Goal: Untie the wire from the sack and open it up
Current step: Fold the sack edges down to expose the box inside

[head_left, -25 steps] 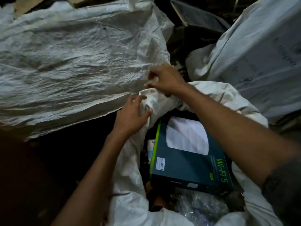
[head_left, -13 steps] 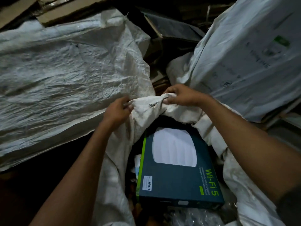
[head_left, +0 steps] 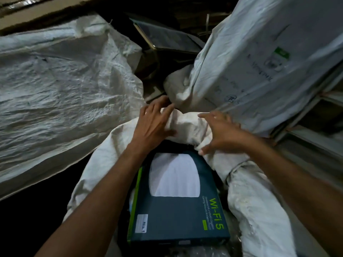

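The white woven sack (head_left: 187,125) stands open in front of me, its mouth rolled back into a thick rim. My left hand (head_left: 152,123) lies flat on the far left of that rim with fingers spread. My right hand (head_left: 220,134) presses on the far right of the rim, fingers apart and thumb against the fabric. Inside the sack lies a dark teal Wi-Fi 5 box (head_left: 178,210) with a white device pictured on it. No wire shows anywhere.
A large crinkled white sack (head_left: 61,89) fills the left side. Another printed white sack (head_left: 259,62) leans at the right, touching the open sack's rim. A dark flat panel (head_left: 167,38) lies behind, cardboard (head_left: 46,10) at top left, and clear plastic (head_left: 185,251) under the box.
Both hands have let go of the pinched sack edge and spread out over the rolled rim. The mouth is wider and more of the box shows.
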A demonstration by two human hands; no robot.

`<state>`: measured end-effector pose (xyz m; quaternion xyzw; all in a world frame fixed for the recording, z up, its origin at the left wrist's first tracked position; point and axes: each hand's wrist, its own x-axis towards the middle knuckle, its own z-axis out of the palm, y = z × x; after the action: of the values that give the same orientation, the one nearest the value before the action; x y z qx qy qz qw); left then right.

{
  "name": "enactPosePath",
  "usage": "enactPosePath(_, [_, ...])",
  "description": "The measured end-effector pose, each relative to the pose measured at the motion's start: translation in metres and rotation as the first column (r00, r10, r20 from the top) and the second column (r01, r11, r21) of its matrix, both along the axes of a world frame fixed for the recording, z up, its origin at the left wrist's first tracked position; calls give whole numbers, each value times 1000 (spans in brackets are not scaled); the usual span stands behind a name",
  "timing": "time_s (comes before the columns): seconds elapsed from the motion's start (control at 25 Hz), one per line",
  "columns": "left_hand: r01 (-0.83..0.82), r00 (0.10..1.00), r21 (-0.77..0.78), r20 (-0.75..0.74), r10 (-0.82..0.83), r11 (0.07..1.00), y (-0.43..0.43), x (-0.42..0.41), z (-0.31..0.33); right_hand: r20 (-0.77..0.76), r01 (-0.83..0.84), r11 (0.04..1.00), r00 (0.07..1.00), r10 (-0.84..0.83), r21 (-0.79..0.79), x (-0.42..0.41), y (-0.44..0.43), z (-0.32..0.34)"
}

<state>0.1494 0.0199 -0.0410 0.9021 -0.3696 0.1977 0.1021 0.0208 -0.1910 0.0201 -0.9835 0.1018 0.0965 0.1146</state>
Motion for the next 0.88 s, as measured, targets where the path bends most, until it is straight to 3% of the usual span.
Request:
enactPosePath(0.08, [58, 998, 141, 26, -62, 988, -24, 4, -1, 10, 100, 980, 995, -100, -173, -20, 9, -25])
enactPosePath(0.16, [62, 995, 230, 60, -78, 971, -36, 5, -5, 160, 156, 976, 978, -131, -154, -17, 3, -36])
enactPosePath(0.2, [61, 995, 231, 63, -78, 971, -35, 7, -5, 231, 173, 982, 961, -153, -69, -12, -11, -36])
enactPosePath(0.28, [65, 997, 189, -56, -55, 980, -28, 21, 4, 279, 161, 948, 930, -239, 275, -3, -44, -31])
enactPosePath(0.32, [76, 986, 176, -160, -48, 981, -28, 28, 14, 226, 159, 874, 930, -288, 459, 0, -58, -29])
enactPosePath(0.4, [78, 913, 147, -408, -11, 986, -35, 40, 27, -34, 247, 619, 941, -336, 746, 4, -77, -28])
enactPosePath(0.48, [-12, 906, 125, -418, 64, 992, -47, 36, 23, -268, 376, 371, 912, -310, 849, 9, -85, -37])
enactPosePath(0.52, [-43, 943, 106, -323, 75, 993, -51, 29, 16, -312, 428, 363, 889, -337, 828, 12, -83, -38])
enactPosePath(0.56, [-8, 980, 114, -197, 31, 993, -57, 18, 10, -307, 476, 416, 858, -411, 775, 13, -81, -34])
enactPosePath(0.6, [96, 991, 144, -104, -81, 985, -66, 8, 4, -235, 515, 559, 836, -497, 650, 12, -79, -25])
enactPosePath(0.64, [217, 976, 184, -70, -208, 959, -78, -1, -1, -137, 537, 713, 831, -540, 451, 5, -74, -11])
enactPosePath(0.68, [310, 951, 219, -63, -304, 925, -94, -11, -4, -34, 554, 791, 824, -565, 259, -7, -66, 2])
enactPosePath(0.76, [362, 932, 210, -66, -356, 908, -124, -25, -7, 94, 538, 827, 826, -556, 163, -44, -33, 15])
enactPosePath(0.88, [284, 956, 205, 12, -292, 937, -155, -31, 3, -73, 518, 823, 853, -516, 235, -118, 28, -4])
